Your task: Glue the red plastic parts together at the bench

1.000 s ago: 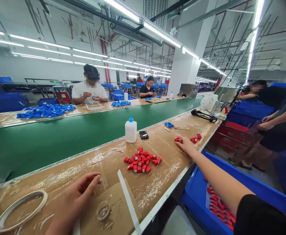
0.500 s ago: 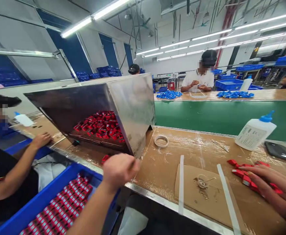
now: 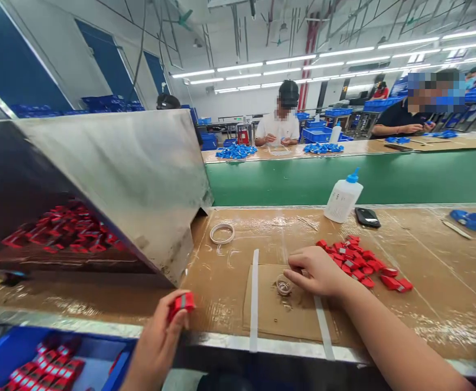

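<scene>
Pinching a red block (image 3: 184, 301) between thumb and fingers of the left hand (image 3: 156, 342), just above the front edge of the counter (image 3: 433, 233), left of the middle. Half curled with the right hand (image 3: 319, 269) over the cardboard sheet (image 3: 298, 328), fingertips right beside a small round dish (image 3: 284, 285); cannot tell whether touching it or holding anything thin. Judging from this, seems to be at a handling step, between having the block in hand and working at the dish. Would call next for a steady left grip, and for careful right fingertips around so small a dish. Lying along the sheet's left side, a white tape strip (image 3: 254, 304); across its right part, another strip (image 3: 323, 326). Farther out, heaped just beyond the right hand, loose red pieces (image 3: 354, 260). Toward the far edge, set near each other, a white bottle (image 3: 343, 200) and a flat black object (image 3: 367, 217); farther left, a tape roll (image 3: 222, 242). Standing at the left, a metal box (image 3: 132, 163) with more red pieces (image 3: 75, 231) inside. Below the front edge, also at left, a blue bin (image 3: 124, 361) holding red pieces in rows.
</scene>
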`<action>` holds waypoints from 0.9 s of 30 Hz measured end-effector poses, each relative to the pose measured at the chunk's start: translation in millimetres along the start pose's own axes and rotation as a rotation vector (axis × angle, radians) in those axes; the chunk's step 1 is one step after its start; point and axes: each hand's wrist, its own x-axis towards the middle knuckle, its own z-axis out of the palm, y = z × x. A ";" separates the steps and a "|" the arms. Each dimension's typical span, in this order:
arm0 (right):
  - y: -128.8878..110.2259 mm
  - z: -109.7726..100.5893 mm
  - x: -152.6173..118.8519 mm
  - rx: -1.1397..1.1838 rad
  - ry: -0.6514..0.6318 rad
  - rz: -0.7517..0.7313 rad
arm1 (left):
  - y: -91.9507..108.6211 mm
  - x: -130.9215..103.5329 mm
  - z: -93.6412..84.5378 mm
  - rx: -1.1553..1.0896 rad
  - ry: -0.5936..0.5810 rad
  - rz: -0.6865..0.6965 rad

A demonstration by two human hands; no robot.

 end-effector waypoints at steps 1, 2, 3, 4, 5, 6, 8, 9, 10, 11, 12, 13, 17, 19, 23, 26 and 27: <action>0.0 -1.1 -1.3 0.002 -0.039 0.000 | 26.0 2.8 22.0 -0.261 -0.085 -0.056; 0.1 -2.0 -2.4 0.015 -0.072 -0.011 | 51.3 11.2 42.7 -0.474 -0.170 -0.109; 0.3 -2.5 -3.1 0.034 -0.093 -0.030 | 74.2 24.7 62.0 -0.637 -0.261 -0.146; 0.5 -2.6 -3.6 0.055 -0.101 -0.056 | 93.6 41.9 79.7 -0.765 -0.353 -0.159; 0.5 -2.1 -3.8 0.073 -0.098 -0.082 | 108.6 61.2 96.0 -0.859 -0.449 -0.174; 0.4 -1.2 -3.8 0.085 -0.086 -0.101 | 119.3 80.8 111.1 -0.885 -0.533 -0.158; -0.2 1.3 -2.8 0.092 -0.055 -0.122 | 128.6 114.4 138.2 -0.773 -0.656 -0.086; -0.5 2.6 -2.0 0.087 -0.042 -0.125 | 128.5 126.6 150.0 -0.686 -0.683 -0.032; -0.6 4.0 -1.0 0.080 -0.033 -0.126 | 126.4 135.1 160.4 -0.602 -0.680 0.028; -0.6 5.2 0.0 0.076 -0.023 -0.124 | 123.1 140.3 169.0 -0.544 -0.660 0.085; -0.4 6.4 1.0 0.077 -0.013 -0.122 | 119.3 142.7 175.5 -0.511 -0.637 0.137; -0.1 7.5 1.8 0.087 0.000 -0.118 | 115.6 143.2 179.9 -0.493 -0.623 0.178; 2.7 11.4 2.4 0.209 0.038 -0.095 | 108.6 140.1 181.5 -0.490 -0.661 0.200; 5.0 12.8 1.8 0.303 0.019 -0.078 | 109.2 140.3 178.6 -0.490 -0.668 0.170; 11.6 14.1 2.1 0.550 0.063 0.021 | 109.9 141.9 176.7 -0.453 -0.702 0.129; 16.5 15.0 5.3 0.647 0.285 0.154 | 107.7 141.3 178.9 -0.388 -0.722 0.154; 17.9 15.6 6.9 0.644 0.365 0.206 | 106.9 140.9 179.6 -0.365 -0.724 0.166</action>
